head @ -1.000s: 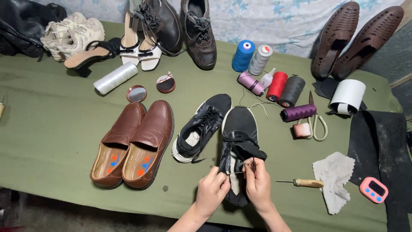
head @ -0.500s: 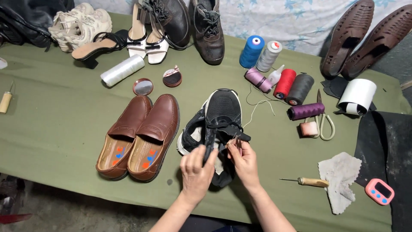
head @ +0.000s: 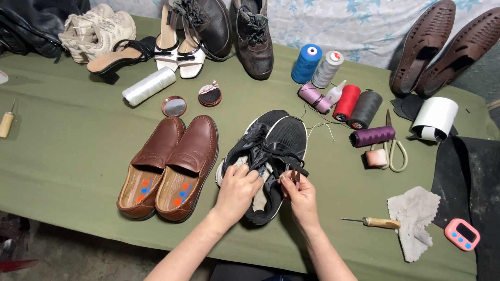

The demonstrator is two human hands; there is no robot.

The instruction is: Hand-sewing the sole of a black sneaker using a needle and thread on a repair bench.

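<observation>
The left hand (head: 237,190) is gripping the black sneaker (head: 278,156) at table centre, hiding its opening. The right hand (head: 299,195) is pinching a small, indistinct thing beside the laces. An awl (head: 376,222) is lying at four o'clock; bare green cloth (head: 67,156) is spreading toward nine.

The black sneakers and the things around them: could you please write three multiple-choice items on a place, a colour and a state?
1. Where do the brown loafers lie from the black sneakers?
A. To their left
B. To their right
C. On top of them

2. What colour is the timer?
A. Green
B. Pink
C. White

3. What are the hands doing?
A. Resting on the cloth
B. Holding the awl
C. Gripping a sneaker

Answers: 1 A, the loafers lie left of the sneakers in the picture. 2 B, its case is pink. 3 C, the left hand and right hand hold the near sneaker; the awl lies apart.
</observation>
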